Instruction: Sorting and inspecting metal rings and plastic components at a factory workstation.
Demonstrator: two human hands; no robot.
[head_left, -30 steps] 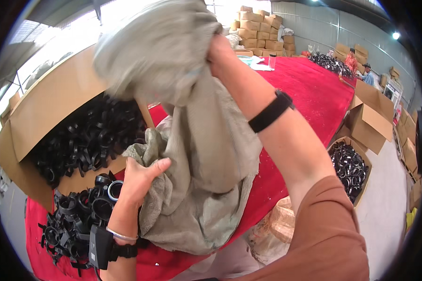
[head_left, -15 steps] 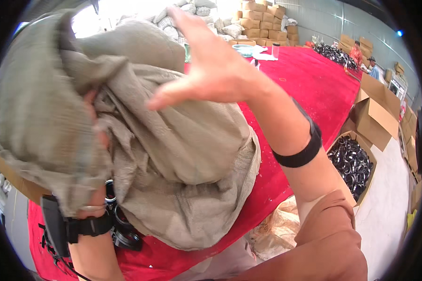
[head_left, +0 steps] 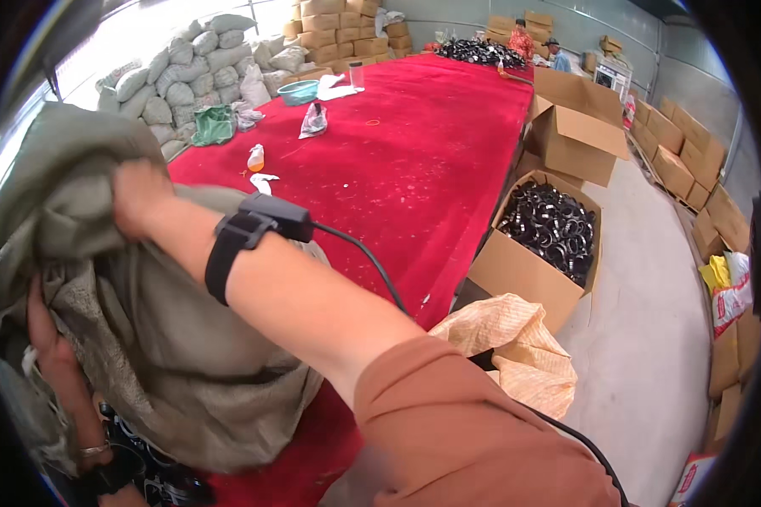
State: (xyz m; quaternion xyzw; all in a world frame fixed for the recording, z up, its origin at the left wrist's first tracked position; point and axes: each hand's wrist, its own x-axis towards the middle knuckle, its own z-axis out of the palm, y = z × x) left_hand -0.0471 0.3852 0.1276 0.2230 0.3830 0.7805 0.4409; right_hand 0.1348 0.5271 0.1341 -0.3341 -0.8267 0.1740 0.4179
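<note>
A large grey-green woven sack (head_left: 186,338) stands bunched on the red-covered table at the left, its upper part folded over. My right hand (head_left: 144,196) reaches across to the left, fingers curled into the sack's raised cloth and slightly blurred. Lower down at the far left is my left hand (head_left: 49,342), against the sack with its fingers hidden in the folds. Black ring-shaped parts (head_left: 165,477) lie beside my left wrist, partly covered by the sack. Both forearms wear black straps; a black box (head_left: 283,215) with a cable sits on the right one.
An open carton (head_left: 524,275) full of black rings stands right of the table (head_left: 414,169), behind an orange-white woven bag (head_left: 516,346). A small bottle (head_left: 256,158), a plastic bag (head_left: 313,121) and a teal basin (head_left: 298,91) lie farther back. Two people are at the far end.
My right hand has moved left and down from open in the air onto the sack's cloth, gripping it. The view has swung right, and the sack sits farther left.
</note>
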